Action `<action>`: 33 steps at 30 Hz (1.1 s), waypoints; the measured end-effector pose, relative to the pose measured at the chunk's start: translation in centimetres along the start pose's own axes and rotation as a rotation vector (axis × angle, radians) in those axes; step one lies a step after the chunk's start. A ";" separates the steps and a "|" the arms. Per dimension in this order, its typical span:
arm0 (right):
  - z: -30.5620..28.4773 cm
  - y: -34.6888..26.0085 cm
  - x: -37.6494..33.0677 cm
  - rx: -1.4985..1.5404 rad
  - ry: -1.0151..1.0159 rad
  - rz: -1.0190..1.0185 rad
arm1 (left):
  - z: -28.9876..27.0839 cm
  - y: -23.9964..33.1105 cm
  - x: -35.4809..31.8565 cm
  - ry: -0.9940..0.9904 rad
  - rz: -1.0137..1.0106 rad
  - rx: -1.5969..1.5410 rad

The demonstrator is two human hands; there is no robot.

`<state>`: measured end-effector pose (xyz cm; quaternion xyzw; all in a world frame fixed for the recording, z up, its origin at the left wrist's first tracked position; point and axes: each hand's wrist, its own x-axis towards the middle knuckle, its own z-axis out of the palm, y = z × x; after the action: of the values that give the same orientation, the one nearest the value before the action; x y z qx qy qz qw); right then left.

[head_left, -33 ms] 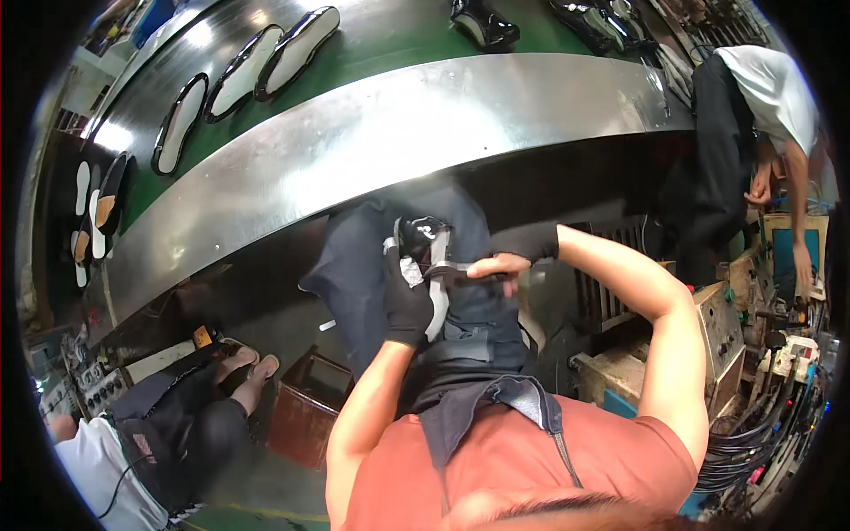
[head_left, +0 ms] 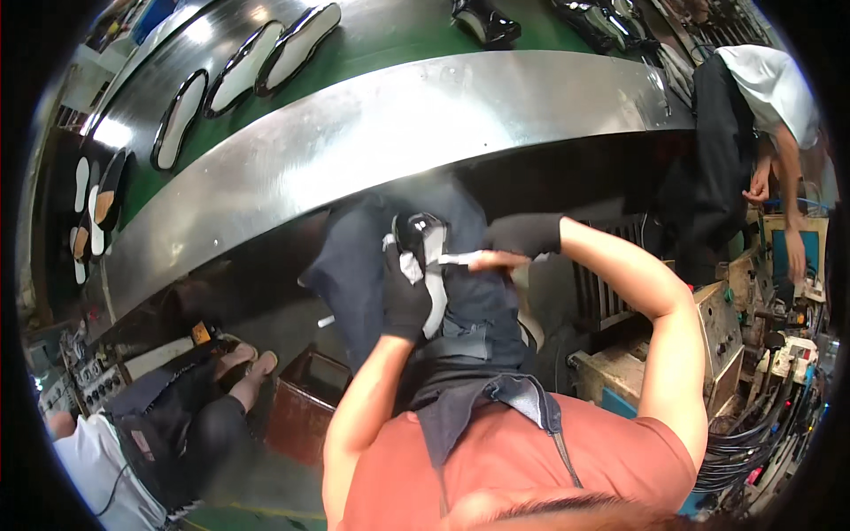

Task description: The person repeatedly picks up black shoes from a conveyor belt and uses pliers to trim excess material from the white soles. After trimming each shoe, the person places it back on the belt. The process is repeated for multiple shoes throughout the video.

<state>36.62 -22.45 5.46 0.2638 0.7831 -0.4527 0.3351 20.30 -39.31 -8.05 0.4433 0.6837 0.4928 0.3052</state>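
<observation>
My left hand (head_left: 405, 296), in a black fingerless glove, is closed around a glossy black shoe (head_left: 418, 232) with a pale sole. The shoe lies over my lap, its dark toe pointing at the bench. A white scrap, perhaps cloth or paper (head_left: 410, 267), shows between my left fingers and the shoe. My right hand (head_left: 506, 257), also gloved in black, is closed on a slim tool (head_left: 459, 258). The tool's pale, flat end reaches the shoe's right edge; motion blur hides its exact kind.
Beyond my knees curves a metal bench edge (head_left: 398, 106), with a green surface behind it carrying black shoes (head_left: 301, 49). A brown bin (head_left: 305, 407) stands at left near a seated person (head_left: 168, 425). Another person (head_left: 770, 97) works at far right, above machinery and cables (head_left: 753, 434).
The shoe's toe has tilted slightly and now looks smoother and shinier. My right hand has turned, so the tool's pale side shows instead of its dark one.
</observation>
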 end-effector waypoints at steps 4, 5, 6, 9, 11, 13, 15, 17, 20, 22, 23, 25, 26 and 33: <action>-1.8 -7.1 -5.1 -0.488 0.398 -0.206 | -2.4 1.1 1.4 -0.121 -0.181 0.402; -1.0 -8.4 -5.5 -0.504 0.469 -0.243 | -2.2 -1.1 0.7 -0.107 -0.192 0.265; 0.3 -9.4 -5.6 -0.385 0.583 -0.428 | -2.0 -2.7 0.2 -0.097 -0.190 0.124; 5.8 -3.1 -0.6 -0.087 0.662 -0.601 | -1.9 -1.5 -2.5 -0.195 -0.080 -0.008; 10.8 2.3 2.3 0.053 0.432 -0.258 | -2.5 0.6 -6.4 -0.189 -0.048 -0.039; 10.2 1.1 0.0 0.082 0.253 -0.208 | -3.5 0.2 -10.9 -0.214 -0.138 -0.085; 11.5 0.9 -0.9 0.297 0.295 -0.248 | -4.0 1.9 -12.0 -0.260 -0.351 -0.352; 11.1 0.7 -1.6 0.358 0.244 -0.276 | -5.0 4.6 -10.1 -0.371 -0.491 -0.516; 9.8 -1.7 -1.5 0.088 0.144 -0.197 | -4.4 4.4 -10.0 -0.374 -0.331 -0.258; 10.1 -3.8 -1.2 -0.094 0.195 -0.146 | -3.7 0.6 -11.3 -0.364 -0.207 -0.269; 10.6 -3.8 -1.2 -0.131 0.240 -0.129 | -3.7 0.9 -10.5 -0.388 -0.324 -0.564; 11.5 -3.3 -0.7 -0.207 0.323 -0.095 | -3.6 1.5 -8.8 -0.410 -0.563 -1.157; 11.9 -2.4 -0.1 -0.155 0.373 -0.116 | -3.0 0.0 -8.5 -0.385 -0.588 -0.986; 5.4 -1.3 -1.2 -0.043 -0.070 -0.180 | 0.2 -5.2 -8.2 -0.106 -0.332 -0.517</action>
<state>38.04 -27.96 5.12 0.1692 0.8010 -0.4729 0.3258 22.40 -47.31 -13.16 0.2583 0.5820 0.5698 0.5195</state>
